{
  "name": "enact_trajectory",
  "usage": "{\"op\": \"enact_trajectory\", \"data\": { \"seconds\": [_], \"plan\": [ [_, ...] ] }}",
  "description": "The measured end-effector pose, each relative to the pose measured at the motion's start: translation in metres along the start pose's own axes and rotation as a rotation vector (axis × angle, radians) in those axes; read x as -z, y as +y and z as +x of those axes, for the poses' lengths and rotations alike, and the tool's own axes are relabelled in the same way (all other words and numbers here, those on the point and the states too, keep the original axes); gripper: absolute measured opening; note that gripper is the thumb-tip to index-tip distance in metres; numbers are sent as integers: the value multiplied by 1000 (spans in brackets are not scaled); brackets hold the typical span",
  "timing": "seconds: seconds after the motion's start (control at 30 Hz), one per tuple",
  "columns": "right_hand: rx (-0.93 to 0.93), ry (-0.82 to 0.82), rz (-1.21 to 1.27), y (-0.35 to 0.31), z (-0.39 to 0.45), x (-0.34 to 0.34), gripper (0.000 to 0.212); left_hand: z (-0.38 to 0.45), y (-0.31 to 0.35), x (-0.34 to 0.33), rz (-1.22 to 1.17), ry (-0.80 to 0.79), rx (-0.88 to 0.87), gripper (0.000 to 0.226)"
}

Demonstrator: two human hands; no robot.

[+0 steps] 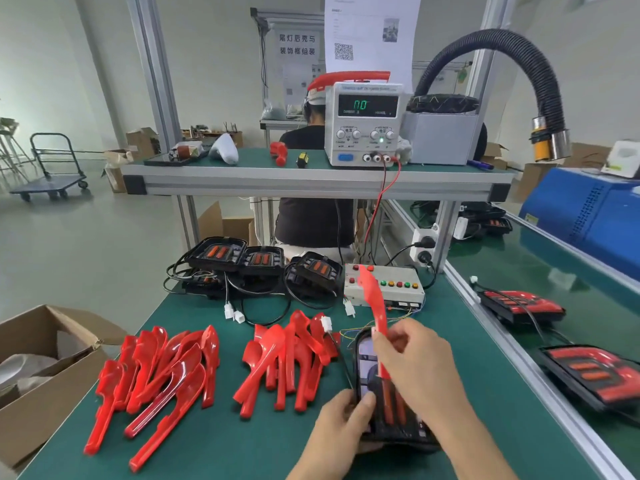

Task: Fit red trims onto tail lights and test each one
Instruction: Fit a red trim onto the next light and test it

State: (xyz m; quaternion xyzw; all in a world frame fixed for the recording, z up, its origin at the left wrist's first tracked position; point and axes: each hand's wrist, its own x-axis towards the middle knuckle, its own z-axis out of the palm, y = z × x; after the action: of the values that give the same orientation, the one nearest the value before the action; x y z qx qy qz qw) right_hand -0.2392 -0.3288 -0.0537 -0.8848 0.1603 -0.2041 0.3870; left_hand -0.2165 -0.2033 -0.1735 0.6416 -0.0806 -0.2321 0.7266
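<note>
At the lower right of the frame, the left hand [346,419] grips the near edge of a black tail light [388,403] lying on the green bench mat [242,438]. The right hand [414,358] pinches a red trim [375,303], standing it upright over the light. Two heaps of red trims [162,375] [287,358] lie at centre-left. Beyond, bare tail lights [259,259], a test button box [391,282] and, upper centre, the power supply [367,124].

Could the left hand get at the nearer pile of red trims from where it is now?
Probably yes, but not right away. The trim pile lies open on the mat just left of the left hand, nothing between them. That hand is gripping the tail light, though, so it would have to let go first.
</note>
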Motion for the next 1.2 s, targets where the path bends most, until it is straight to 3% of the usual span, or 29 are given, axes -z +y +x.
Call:
{"op": "enact_trajectory", "data": {
  "seconds": [0.1, 0.2, 0.33, 0.63, 0.8, 1.2],
  "plan": [
    [-157, -7, -85, 52, -1, 38, 24, -2, -1, 1, 9, 24, -10, 40],
    [-208, -94, -130, 79, -4, 42, 24, -1, -3, 0, 3, 49, -10, 36],
    [-160, -127, -156, 86, -7, 28, 22, -6, 3, -4, -13, 48, -27, 24],
    [-89, -110, -231, 90, -17, 10, 28, -9, 5, -6, 2, 28, -46, 20],
    [-46, -62, -333, 88, -22, 3, 33, -7, 1, -6, -2, 22, -44, 23],
    [262, 147, -585, 92, -48, -9, 33, -6, -5, -4, 22, 21, -56, 29]
  ]
}}
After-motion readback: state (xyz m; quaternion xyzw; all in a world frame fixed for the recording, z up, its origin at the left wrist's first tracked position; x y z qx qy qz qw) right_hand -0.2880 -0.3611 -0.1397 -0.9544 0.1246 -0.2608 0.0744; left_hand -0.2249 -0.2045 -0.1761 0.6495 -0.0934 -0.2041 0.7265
